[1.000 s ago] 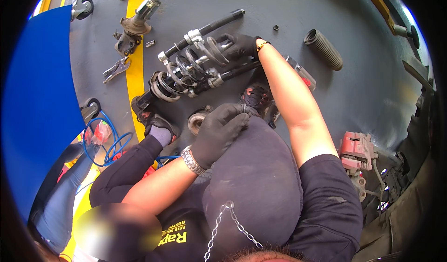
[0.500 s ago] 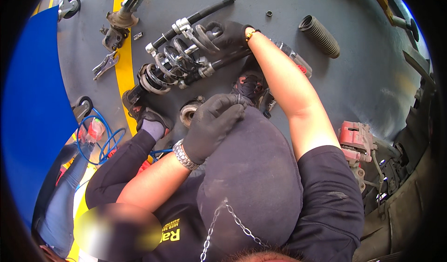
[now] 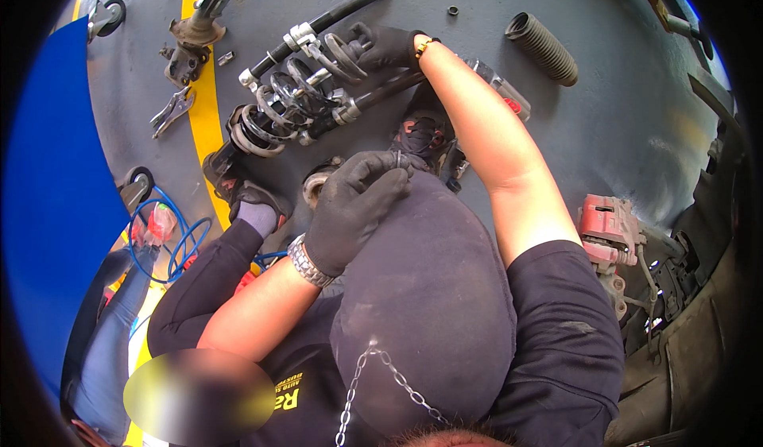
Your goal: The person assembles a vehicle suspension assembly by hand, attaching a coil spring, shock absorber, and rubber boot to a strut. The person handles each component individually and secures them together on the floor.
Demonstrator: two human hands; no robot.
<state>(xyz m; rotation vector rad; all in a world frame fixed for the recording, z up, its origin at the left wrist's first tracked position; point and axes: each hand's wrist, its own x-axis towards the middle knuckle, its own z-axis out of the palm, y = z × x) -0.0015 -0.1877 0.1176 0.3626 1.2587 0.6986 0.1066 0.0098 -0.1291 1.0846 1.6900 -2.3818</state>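
Observation:
A grey coil spring [image 3: 342, 64] lies on the floor ahead, clamped in a spring compressor with two long dark rods [image 3: 350, 11]. My right hand [image 3: 389, 48], in a black glove, curls its fingers round the spring's far right end. Nearer me, my left hand [image 3: 358, 205], gloved too, rests against the dark cloth over my body with its fingertips pinched together. Something small and thin shows at those fingertips, too small to name. Partly hidden behind the left hand is a round metal part [image 3: 313, 189]. My shoe [image 3: 421, 135] stands near the right-hand rod.
Locking pliers [image 3: 173, 112] and a rusty strut piece [image 3: 199, 32] lie by the yellow floor line. A ribbed black boot [image 3: 544, 50] and a nut [image 3: 452, 10] are at far right. A red brake caliper [image 3: 606, 223] is at right; a blue hose [image 3: 187, 244] coils left.
The view has shifted slightly, so the floor things appear a little up and left. My right hand keeps its place at the spring's end; the left stays pinched.

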